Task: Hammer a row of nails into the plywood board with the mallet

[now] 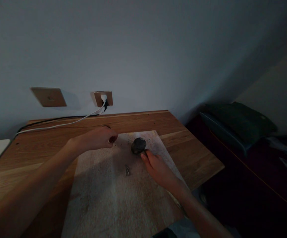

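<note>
On the board (103,201), metal fasteners (127,171) lie loose, unused; above it, the right hand (157,167) grips a round-headed tool (138,145); the left hand (102,137) curls, contents unclear.

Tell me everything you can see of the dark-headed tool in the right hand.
The tool has a rounded, nearly black head with a faintly paler patch near its upper edge; its material cannot be told in this dim light. The right hand grips it close behind the head, hiding much of the handle. The head is over the far part of the pale board, beyond the small metal pieces; whether it touches the board is unclear.
</note>
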Demonstrator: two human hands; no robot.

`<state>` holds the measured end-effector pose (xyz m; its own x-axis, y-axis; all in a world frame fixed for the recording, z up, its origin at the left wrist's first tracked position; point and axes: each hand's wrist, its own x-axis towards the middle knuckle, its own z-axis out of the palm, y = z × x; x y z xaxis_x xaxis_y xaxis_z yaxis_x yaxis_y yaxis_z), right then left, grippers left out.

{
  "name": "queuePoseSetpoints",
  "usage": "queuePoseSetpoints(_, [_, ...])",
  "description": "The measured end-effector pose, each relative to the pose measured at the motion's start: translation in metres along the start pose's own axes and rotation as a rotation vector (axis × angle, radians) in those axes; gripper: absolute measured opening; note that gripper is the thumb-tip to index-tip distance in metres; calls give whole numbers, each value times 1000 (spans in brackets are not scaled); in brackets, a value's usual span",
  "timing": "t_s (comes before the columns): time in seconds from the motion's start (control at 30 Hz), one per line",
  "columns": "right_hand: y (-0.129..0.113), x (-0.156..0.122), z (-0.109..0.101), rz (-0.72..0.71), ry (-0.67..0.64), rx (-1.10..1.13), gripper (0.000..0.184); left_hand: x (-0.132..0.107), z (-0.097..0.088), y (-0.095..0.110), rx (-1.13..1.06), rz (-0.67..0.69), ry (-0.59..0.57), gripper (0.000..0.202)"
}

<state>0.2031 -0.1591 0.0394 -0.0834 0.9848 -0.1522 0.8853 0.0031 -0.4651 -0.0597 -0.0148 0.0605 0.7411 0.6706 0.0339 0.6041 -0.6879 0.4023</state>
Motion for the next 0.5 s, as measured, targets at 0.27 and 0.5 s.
queuePoseSetpoints(0.27, [1, 0, 1, -6, 1, 24, 35, 4, 6, 5, 20, 83, -7, 22])
queuePoseSetpoints(0.5, [2, 1, 1, -12, -6, 43, 34, 8, 9, 5, 6, 131, 1, 23])
